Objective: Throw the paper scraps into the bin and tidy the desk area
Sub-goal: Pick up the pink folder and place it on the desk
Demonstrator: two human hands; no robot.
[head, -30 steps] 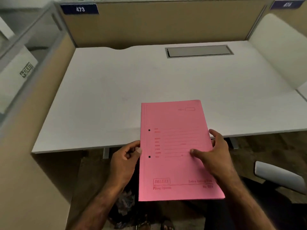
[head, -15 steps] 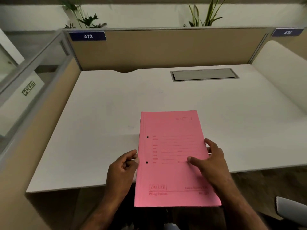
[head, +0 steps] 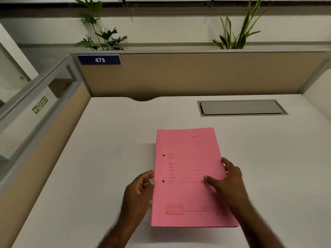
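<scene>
A pink file folder (head: 186, 167) with two punch holes lies over the middle of the white desk (head: 107, 158), held by both hands. My left hand (head: 139, 190) grips its left edge near the lower hole, fingers curled. My right hand (head: 227, 183) holds the right edge, thumb on the cover and fingers wrapped past the edge. No paper scraps and no bin are in view.
A grey cable hatch (head: 241, 107) is set into the desk at the back right. Beige partition (head: 197, 76) with a blue "473" label (head: 99, 59) closes the back; a glass-topped partition (head: 35, 108) runs along the left. Plants (head: 102, 36) stand behind.
The folder and both hands have moved forward, from overhanging the front edge to fully over the desk. My view has tilted up, showing the plants behind the partition.
</scene>
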